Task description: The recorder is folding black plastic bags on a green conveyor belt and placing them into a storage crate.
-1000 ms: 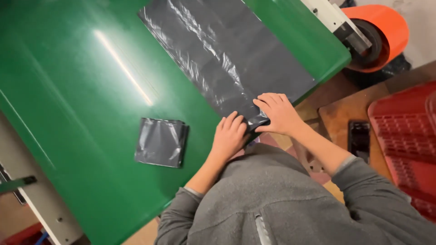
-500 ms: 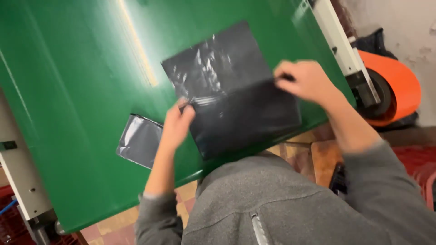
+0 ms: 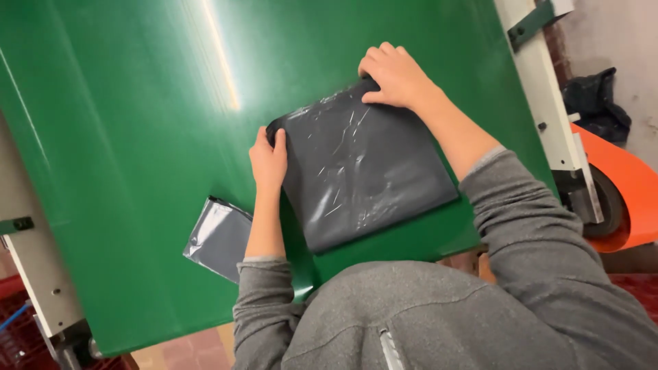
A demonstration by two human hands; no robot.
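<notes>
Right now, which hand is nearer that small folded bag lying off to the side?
Left. The left hand presses the big dark sheet's near corner, just above the small folded bag; the right hand is at the far corner.

The green tabletop (image 3: 123,137) lies bare ahead of me and to my left, so either grip could sweep there freely. The folded dark plastic sheet (image 3: 363,175) fills the middle between my left grip (image 3: 269,161) and right grip (image 3: 394,75). A smaller folded dark bag (image 3: 218,236) lies just beside my left forearm. On my right, the white frame rail (image 3: 548,116) and orange roller guard (image 3: 630,199) close off the edge.
</notes>
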